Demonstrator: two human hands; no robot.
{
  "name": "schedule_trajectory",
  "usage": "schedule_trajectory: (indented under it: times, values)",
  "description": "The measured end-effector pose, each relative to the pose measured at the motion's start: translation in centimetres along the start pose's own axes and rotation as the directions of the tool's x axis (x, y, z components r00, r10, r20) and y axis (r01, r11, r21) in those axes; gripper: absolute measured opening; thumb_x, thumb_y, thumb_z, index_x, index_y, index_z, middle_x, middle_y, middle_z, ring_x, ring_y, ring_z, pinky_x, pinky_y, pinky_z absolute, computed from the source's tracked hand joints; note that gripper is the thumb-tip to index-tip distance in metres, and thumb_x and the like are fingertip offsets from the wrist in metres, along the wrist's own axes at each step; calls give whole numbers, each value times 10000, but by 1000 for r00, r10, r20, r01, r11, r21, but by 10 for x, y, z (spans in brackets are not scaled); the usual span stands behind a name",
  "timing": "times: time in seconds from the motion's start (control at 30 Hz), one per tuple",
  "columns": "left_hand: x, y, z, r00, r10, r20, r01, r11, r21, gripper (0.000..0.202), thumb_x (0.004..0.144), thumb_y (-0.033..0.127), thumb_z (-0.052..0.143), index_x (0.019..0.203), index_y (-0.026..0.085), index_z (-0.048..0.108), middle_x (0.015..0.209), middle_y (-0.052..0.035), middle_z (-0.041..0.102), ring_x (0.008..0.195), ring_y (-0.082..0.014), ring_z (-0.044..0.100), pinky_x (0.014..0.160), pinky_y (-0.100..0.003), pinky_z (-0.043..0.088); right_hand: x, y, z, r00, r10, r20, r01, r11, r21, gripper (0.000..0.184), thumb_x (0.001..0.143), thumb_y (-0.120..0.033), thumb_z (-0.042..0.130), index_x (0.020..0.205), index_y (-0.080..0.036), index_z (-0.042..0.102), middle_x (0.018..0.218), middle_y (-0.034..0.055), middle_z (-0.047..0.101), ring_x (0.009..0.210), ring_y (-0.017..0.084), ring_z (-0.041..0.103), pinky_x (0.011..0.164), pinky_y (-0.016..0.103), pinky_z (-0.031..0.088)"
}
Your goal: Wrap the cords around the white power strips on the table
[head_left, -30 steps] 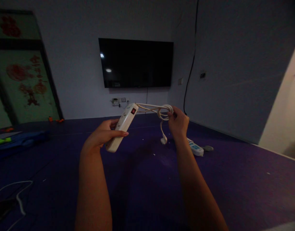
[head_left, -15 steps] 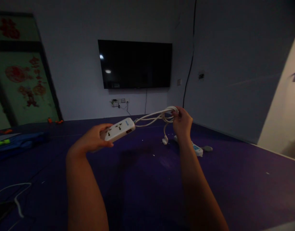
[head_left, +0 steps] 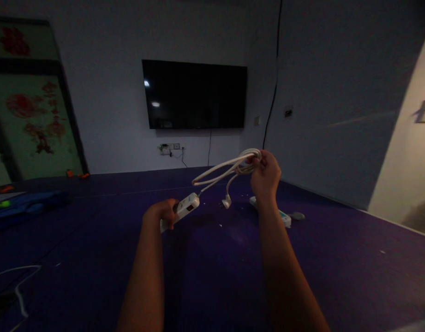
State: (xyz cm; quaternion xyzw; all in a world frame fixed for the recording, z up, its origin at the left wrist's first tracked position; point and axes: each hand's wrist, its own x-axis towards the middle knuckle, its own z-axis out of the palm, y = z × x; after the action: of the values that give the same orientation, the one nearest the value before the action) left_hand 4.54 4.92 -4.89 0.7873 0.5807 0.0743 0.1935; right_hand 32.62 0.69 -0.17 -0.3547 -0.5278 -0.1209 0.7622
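My left hand (head_left: 163, 214) is closed round a white power strip (head_left: 185, 207) with a red switch, held low over the purple floor. Its white cable (head_left: 226, 168) rises in loose loops to my right hand (head_left: 265, 174), whose fingers are pinched round the coil at about chest height. The plug (head_left: 226, 202) dangles from the coil between my two hands.
A second white power strip (head_left: 283, 218) lies on the purple floor (head_left: 212, 267) behind my right wrist. A dark TV (head_left: 194, 94) hangs on the far wall above wall sockets (head_left: 170, 147). A white cable (head_left: 16, 288) lies at the lower left, blue items (head_left: 25, 205) at the left.
My left hand has dropped down and moved to the right with the power strip, tipping it end-on. My right hand stays up with the coil, and the cable now slopes down to the strip.
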Motion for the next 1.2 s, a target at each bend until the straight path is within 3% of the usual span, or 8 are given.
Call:
schedule_trajectory:
  times: [0.2, 0.5, 0.73, 0.93, 1.1, 1.13, 1.2]
  values:
    - [21, 5, 25, 998, -33, 54, 31, 999, 30, 761, 342, 28, 717, 1072, 184, 569, 1082, -121, 660, 947, -307, 619, 658, -296, 475, -3, -7, 6, 995, -34, 90, 40, 997, -72, 211, 818, -248, 451, 958, -179, 593, 796, 45, 659, 730, 166, 628, 671, 290, 482]
    - [42, 6, 43, 990, -45, 135, 37, 997, 63, 805, 290, 115, 776, 1064, 208, 577, 1172, -127, 613, 1011, -331, 588, 737, -341, 464, -7, -19, 13, 958, -94, 269, 135, 981, -139, 282, 793, -189, 455, 1000, -183, 647, 925, 75, 687, 830, 204, 629, 764, 327, 468]
    - [46, -5, 43, 968, 44, 248, -22, 996, -90, 929, 259, 191, 814, 1148, 274, 556, 1166, -33, 615, 1040, -270, 579, 782, -296, 462, -7, -15, 12, 907, -82, 412, 118, 991, -61, 300, 776, -165, 480, 1022, -170, 651, 939, 78, 694, 834, 203, 639, 746, 316, 481]
    - [43, -10, 41, 943, 170, 288, -87, 957, -277, 872, 347, 160, 801, 1180, 221, 549, 927, -27, 681, 880, -240, 633, 727, -300, 472, -8, -19, 12, 867, -113, 485, 141, 990, -20, 293, 810, -161, 448, 1031, -177, 639, 918, 65, 694, 837, 185, 637, 750, 299, 474]
    - [29, 5, 25, 942, 284, 182, -177, 875, -450, 829, 524, 291, 781, 1278, 173, 457, 1049, -91, 650, 929, -219, 612, 787, -321, 452, -9, -23, 15, 864, -142, 482, 153, 988, 17, 288, 810, -156, 455, 1028, -176, 641, 915, 64, 696, 836, 181, 637, 746, 288, 476]
    - [24, 10, 20, 942, 311, 123, -213, 841, -497, 774, 587, 358, 752, 1278, 173, 455, 1079, -99, 638, 954, -214, 603, 811, -330, 444, -9, -23, 16, 864, -147, 482, 157, 987, 21, 293, 810, -152, 456, 1037, -178, 640, 920, 62, 697, 833, 179, 638, 747, 285, 477]
    - [8, 22, 7, 931, 349, -106, -324, 658, -680, 630, 690, 488, 664, 1196, 137, 530, 1056, -138, 643, 947, -241, 606, 828, -385, 439, -10, -24, 17, 860, -154, 487, 161, 987, 27, 308, 813, -150, 455, 1060, -180, 637, 930, 61, 698, 817, 175, 641, 742, 283, 481]
